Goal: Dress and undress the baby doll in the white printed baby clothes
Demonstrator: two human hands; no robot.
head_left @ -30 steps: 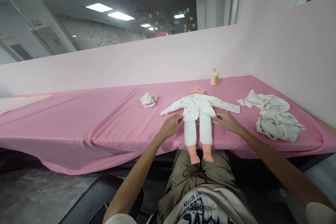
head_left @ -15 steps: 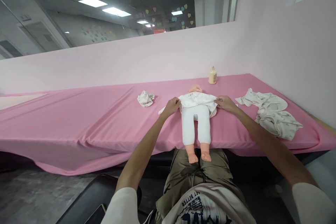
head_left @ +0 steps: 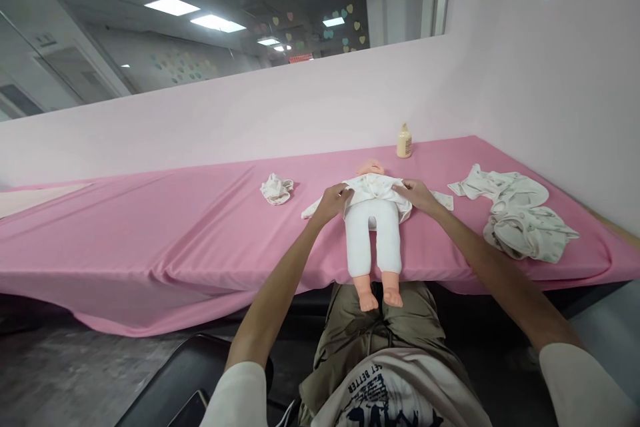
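Note:
A baby doll lies on its back on the pink-covered table, its bare feet over the front edge toward me. Across its torso is a white baby shirt, with sleeves spread out to both sides. My left hand pinches the shirt at its left side, fingers closed. On the other side, my right hand has its fingers closed on the shirt's front cloth, over the doll's belly. White cloth covers the doll's legs down to the ankles. Part of its head shows above the collar.
A crumpled white cloth lies left of the doll. Behind it, near the wall, stands a cream pump bottle. Patterned baby clothes are heaped at the right. The pink sheet drapes over the front edge; a black chair stands lower left.
My right hand has moved inward with the shirt's edge, uncovering the right sleeve. The left hand has shifted slightly inward too. The view has moved a little.

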